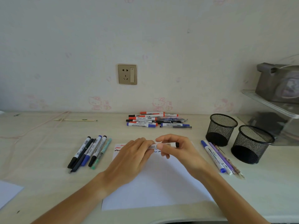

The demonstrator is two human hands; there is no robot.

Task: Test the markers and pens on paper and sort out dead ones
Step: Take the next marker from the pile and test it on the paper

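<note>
Lying crosswise above the sheet of paper, a white-barrelled marker with printed lettering and a black end pointing right is held between both hands in the head view. The left hand is curled round the marker's left part, its fingers closed over the barrel so that this end is hidden. The right hand is clamped on the marker's right part, thumb and forefinger pinching the barrel, with the black end showing just past the fingers. Whether the cap is on or coming off cannot be told. The marker is kept just above the far edge of the paper, where short red, black and blue test strokes are seen beside the left hand.

A sorted row of pens and markers is laid on the counter left of the paper, and a second row is laid to the right, near two black mesh cups. An untested pile of red, blue and black markers is stacked at the back of the counter, well apart from both hands, below a wall socket.
</note>
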